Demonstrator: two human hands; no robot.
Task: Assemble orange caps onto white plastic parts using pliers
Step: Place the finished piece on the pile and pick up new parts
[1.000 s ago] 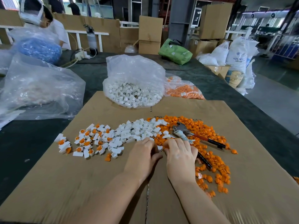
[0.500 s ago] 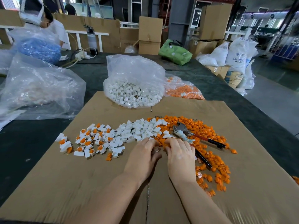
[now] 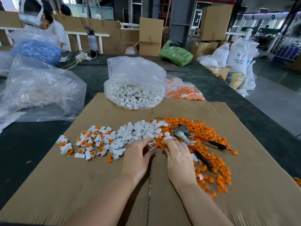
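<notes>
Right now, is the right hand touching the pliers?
Cannot tell. In the head view the right hand overlaps the pliers, hiding part of one handle, so no contact or gap shows plainly.

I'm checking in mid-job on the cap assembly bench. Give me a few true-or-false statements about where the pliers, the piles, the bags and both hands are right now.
1. The pliers lie on the orange caps, in neither hand. True.
2. The right hand grips the pliers' handles. False: its fingertips are at the parts in front of it; the pliers lie beside it.
3. The finished parts, white with orange caps, lie left of the loose white parts. True.
4. The bag of white parts lies on the floor. False: it rests at the far edge of the cardboard sheet.
5. The left hand works at the seam between the white and orange piles. True.
</notes>
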